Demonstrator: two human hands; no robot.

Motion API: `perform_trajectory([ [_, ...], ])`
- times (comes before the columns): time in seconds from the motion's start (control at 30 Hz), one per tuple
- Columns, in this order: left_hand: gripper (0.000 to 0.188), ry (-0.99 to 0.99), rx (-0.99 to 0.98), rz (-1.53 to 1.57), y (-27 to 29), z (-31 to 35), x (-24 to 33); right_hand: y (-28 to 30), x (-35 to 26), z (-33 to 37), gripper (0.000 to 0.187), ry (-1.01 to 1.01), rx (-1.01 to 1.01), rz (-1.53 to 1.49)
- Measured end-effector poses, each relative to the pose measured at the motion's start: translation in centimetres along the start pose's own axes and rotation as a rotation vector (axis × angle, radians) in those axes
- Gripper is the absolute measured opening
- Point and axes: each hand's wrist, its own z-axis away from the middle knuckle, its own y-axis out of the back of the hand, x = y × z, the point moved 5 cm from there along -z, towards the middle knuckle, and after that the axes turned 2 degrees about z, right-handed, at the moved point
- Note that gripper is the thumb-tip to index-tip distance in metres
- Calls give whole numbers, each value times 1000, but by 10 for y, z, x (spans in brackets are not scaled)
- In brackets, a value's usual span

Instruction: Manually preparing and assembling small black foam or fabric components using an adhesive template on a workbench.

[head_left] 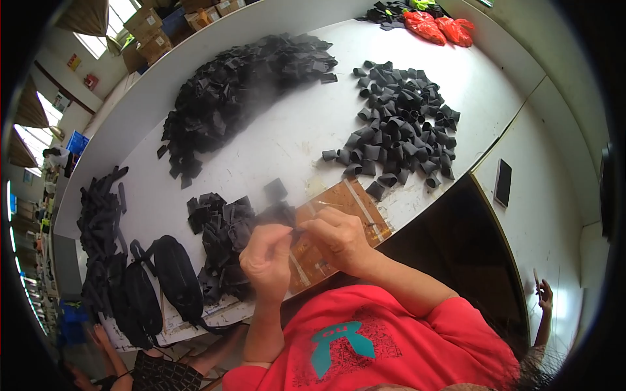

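My left hand (266, 262) and my right hand (340, 240) meet over a brown board (357, 201) at the table's near edge. Both hands are closed, thumb and fingers pinched together. A small dark bit shows between the fingertips, too hidden to name. Just beyond and left of the fingers lie flat black fabric pieces (276, 190). A heap of black fabric pieces (225, 228) rests left of my left hand. Past the board, black pieces curled into short loops (398, 124) are spread over the white table (287, 146).
A large pile of flat black pieces (241, 85) covers the far left. Black pouches (176, 277) and black strips (98, 228) lie at the left, near another person's hand (101, 340). Red plastic bags (438, 29) sit far right. A phone (503, 183) and another hand (544, 294) are rightward.
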Motion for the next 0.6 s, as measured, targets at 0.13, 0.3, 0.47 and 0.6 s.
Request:
perform_trajectory([
  [0.13, 12, 97, -58, 28, -5, -2, -6, -2, 2, 2, 12, 19, 37, -14],
  [0.3, 9, 23, -73, -52, -5, 3, -20, -10, 5, 6, 12, -41, 7, -71],
  [0.47, 15, -11, 14, 17, -10, 11, -29, -14, 7, 11, 12, -42, 100, -45],
  [0.6, 17, -26, 18, -35, -9, 13, -33, -16, 8, 14, 14, -31, 110, -33],
])
